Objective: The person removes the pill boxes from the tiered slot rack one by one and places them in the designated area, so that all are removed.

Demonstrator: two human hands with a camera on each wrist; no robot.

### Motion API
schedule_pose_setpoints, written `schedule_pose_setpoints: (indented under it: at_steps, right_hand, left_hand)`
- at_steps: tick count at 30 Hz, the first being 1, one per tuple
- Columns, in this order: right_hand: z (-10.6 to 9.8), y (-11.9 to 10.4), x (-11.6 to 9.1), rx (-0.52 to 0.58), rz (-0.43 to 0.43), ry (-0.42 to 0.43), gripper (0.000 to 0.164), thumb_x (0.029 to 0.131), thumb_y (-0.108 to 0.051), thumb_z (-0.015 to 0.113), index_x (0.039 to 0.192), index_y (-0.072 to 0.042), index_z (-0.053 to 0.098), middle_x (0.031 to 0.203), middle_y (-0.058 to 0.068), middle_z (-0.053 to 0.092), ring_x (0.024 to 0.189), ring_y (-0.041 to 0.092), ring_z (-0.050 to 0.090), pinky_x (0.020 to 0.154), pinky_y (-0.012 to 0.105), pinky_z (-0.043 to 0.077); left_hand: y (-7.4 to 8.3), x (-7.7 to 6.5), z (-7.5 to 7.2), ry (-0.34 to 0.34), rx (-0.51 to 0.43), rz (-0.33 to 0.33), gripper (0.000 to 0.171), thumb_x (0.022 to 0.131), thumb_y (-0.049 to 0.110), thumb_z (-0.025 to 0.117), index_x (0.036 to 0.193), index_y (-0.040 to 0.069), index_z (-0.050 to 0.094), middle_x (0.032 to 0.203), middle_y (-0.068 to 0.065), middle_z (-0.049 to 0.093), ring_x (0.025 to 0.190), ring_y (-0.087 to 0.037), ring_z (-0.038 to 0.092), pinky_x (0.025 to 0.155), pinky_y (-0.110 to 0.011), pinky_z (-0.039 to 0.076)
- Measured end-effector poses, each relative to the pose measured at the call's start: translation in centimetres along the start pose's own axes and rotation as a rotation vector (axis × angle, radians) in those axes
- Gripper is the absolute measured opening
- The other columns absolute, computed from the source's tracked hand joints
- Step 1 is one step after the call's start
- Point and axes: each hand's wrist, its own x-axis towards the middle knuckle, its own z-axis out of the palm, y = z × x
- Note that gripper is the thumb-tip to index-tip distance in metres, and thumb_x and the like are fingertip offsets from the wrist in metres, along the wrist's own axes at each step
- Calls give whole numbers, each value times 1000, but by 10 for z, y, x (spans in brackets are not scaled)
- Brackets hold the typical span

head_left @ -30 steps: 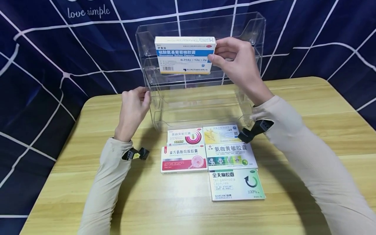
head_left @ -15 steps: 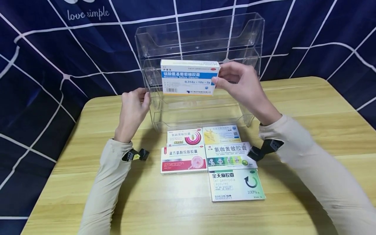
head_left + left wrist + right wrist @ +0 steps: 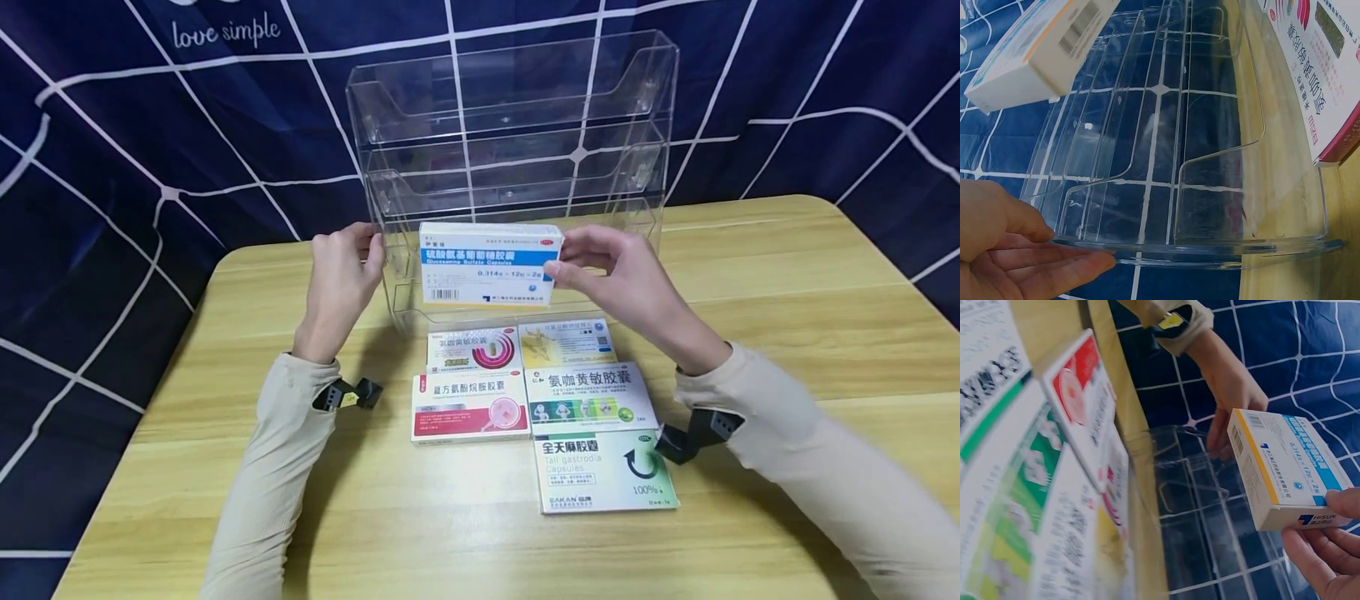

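Note:
In the head view my right hand grips the right end of a white and blue medicine box, thumb on its front face and fingers behind. The box is held upright in front of the lower tiers of a clear acrylic display rack. My left hand pinches the rack's left side edge, with the thumb and fingers on either side of it in the left wrist view. "HISUN" shows on the end of the box in the right wrist view. No boxes stand in the rack's tiers.
Several medicine boxes lie flat before the rack: a pink-ringed white one, a red and white one, a yellow one, a white and green one and a green one. Behind the wooden table hangs dark blue cloth.
My right hand has brought the white and blue medicine box down from the rack's upper tiers to its lower front. My left hand has stayed on the rack's left edge.

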Motion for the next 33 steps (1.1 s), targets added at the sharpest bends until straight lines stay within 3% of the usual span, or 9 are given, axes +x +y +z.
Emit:
schedule_pose_setpoints:
  at_steps: [11, 20, 27, 33]
  right_hand:
    - [11, 19, -23, -2, 52, -86, 40, 89, -22, 70, 122, -2, 61, 100, 11, 68, 91, 16, 66, 77, 22, 50]
    - [24, 24, -44, -21, 56, -169, 36, 87, -18, 72, 117, 0, 64, 99, 9, 69, 92, 20, 66, 86, 38, 49]
    - [39, 31, -63, -13, 40, -266, 31, 85, -15, 74, 113, -3, 65, 93, 0, 68, 85, 14, 65, 83, 34, 53]
    - [46, 34, -81, 21, 45, -321, 36, 85, -16, 74, 115, -1, 59, 87, -3, 66, 81, 11, 65, 80, 27, 51]
  left_hand:
    - [0, 2, 2, 20, 25, 70, 21, 90, 0, 52, 91, -13, 69, 85, -24, 71, 76, -33, 72, 70, -43, 57]
    - [-1, 0, -1, 16, 39, 66, 21, 90, -1, 52, 88, -12, 69, 84, -23, 71, 76, -33, 71, 69, -43, 57]
    - [-2, -2, -2, 12, 34, 73, 21, 91, -1, 51, 91, -13, 68, 84, -24, 71, 76, -34, 71, 69, -44, 57]
    - [-1, 0, 0, 3, 25, 63, 21, 91, -1, 50, 90, -13, 68, 85, -24, 71, 77, -33, 71, 70, -43, 57]
